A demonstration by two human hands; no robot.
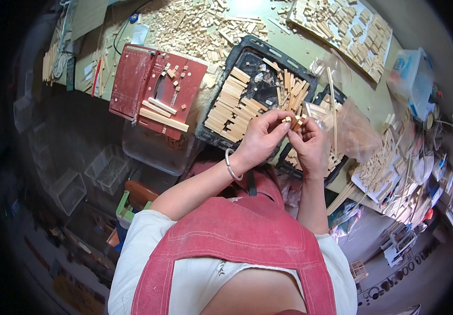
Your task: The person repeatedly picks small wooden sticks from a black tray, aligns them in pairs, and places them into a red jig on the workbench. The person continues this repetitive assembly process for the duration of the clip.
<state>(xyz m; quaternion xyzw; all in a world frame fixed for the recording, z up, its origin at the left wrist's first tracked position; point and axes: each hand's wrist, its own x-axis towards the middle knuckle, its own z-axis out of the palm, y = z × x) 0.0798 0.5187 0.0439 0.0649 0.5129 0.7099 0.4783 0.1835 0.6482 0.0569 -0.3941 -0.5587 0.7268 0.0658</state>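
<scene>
My left hand (262,137) and my right hand (310,144) meet above the near right edge of a black plastic tray (213,137). Small wooden pieces (298,123) are pinched between the fingertips of both hands, their pale cut ends showing. How many pieces there are I cannot make out. On the tray below, wooden strips (231,107) lie in tight rows at the left, with loose strips (294,86) heaped at the right. Beneath my right hand, a smaller black tray (289,167) holds more short wooden pieces, partly hidden by the hand.
A red metal saw table (124,79) with strips and small cubes stands left of the tray. Behind lies a large heap of wooden offcuts (189,31). A board of blocks (352,37) sits at the far right, near a clear plastic bin (413,79) and a plastic bag (356,131).
</scene>
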